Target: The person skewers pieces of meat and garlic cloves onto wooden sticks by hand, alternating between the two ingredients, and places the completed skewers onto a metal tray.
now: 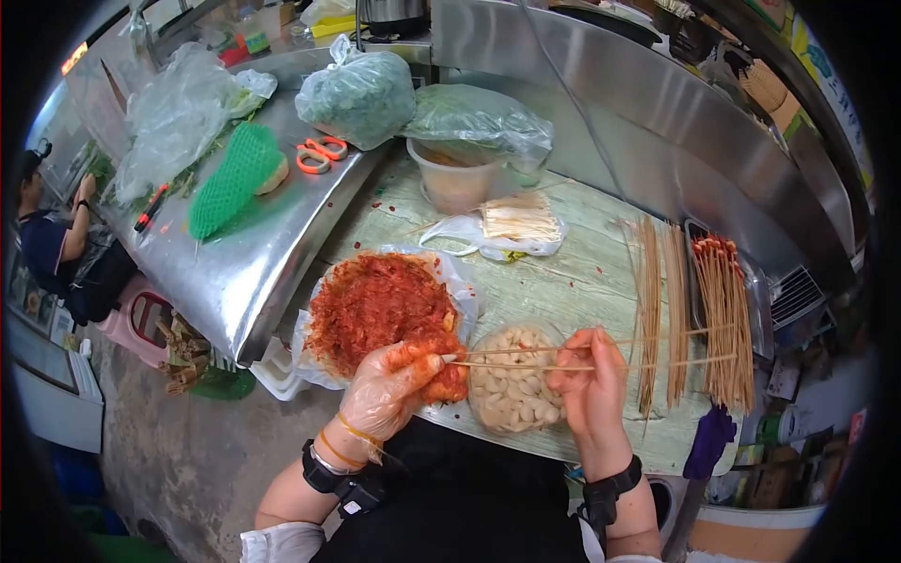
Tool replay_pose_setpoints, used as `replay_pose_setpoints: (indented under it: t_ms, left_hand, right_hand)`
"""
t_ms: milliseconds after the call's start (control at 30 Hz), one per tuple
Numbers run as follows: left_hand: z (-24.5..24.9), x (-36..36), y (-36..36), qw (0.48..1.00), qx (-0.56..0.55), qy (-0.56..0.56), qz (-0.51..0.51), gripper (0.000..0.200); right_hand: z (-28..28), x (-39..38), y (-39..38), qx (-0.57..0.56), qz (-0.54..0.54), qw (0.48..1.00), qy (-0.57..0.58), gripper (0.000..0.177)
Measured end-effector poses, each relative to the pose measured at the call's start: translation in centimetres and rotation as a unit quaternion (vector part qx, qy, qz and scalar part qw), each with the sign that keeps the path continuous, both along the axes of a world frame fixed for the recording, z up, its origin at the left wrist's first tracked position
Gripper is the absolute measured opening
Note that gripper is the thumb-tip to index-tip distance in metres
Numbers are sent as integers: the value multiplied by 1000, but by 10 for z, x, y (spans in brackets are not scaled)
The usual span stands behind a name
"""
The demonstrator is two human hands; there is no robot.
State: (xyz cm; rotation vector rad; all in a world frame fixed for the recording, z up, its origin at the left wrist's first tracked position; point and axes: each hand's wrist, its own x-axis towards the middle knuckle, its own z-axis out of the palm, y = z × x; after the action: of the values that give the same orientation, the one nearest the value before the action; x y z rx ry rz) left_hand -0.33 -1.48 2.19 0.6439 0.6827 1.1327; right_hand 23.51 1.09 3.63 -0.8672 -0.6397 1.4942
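Note:
My left hand [387,383], in a clear plastic glove smeared red, is closed around a lump of red-coated meat [449,383]. A pale piece, perhaps a garlic clove, shows at its fingertips where two bamboo skewers [497,352] meet it. Bare, my right hand [593,385] pinches the skewers farther along their length; their free ends reach out to the right. Under the left hand lies a heap of red marinated meat [375,305] in a plastic-lined container. Below the skewers stands a clear round tub of peeled garlic cloves [511,403].
Loose bamboo skewers [648,310] lie on the right, beside a tray of loaded skewers [723,319]. Behind are enoki mushrooms [519,220], a plastic bucket [453,183] and bagged greens [357,98]. Orange scissors [319,155] rest on the steel counter. Another person [61,225] is far left.

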Motion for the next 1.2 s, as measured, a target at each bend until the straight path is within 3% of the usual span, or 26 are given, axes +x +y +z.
replay_pose_setpoints:
  t_ms: [33,100,200,533,600,733,800,900,1200]
  left_hand:
    - [1,0,2,1000,1,3,3,36]
    - [2,3,5,989,-18,-127,67,33]
    - [-4,6,7,986,-9,-129,109,29]
    - [-14,16,10,970,-17,-166,179,26]
    - [-14,17,11,970,-6,-163,182,33]
    - [-14,19,12,966,3,-164,199,27]
    - [-14,19,13,956,-11,-202,211,26]
    - [-19,19,12,946,-20,-226,232,25]
    - [-23,18,17,947,-27,-218,235,25]
  right_hand:
    - [2,-1,-3,1,3,1000,3,32]
    - [4,-2,-12,100,-24,993,-59,33]
    - [5,-9,-18,190,-21,970,-150,33]
    - [-2,-23,-19,294,8,936,-193,36]
    - [-4,-21,-20,342,16,895,-285,34]
    - [8,-22,-23,391,19,841,-374,32]
    - [11,-26,-25,460,14,779,-427,28]
    - [16,-27,-24,491,35,741,-456,25]
    - [16,-34,-20,491,31,735,-467,23]
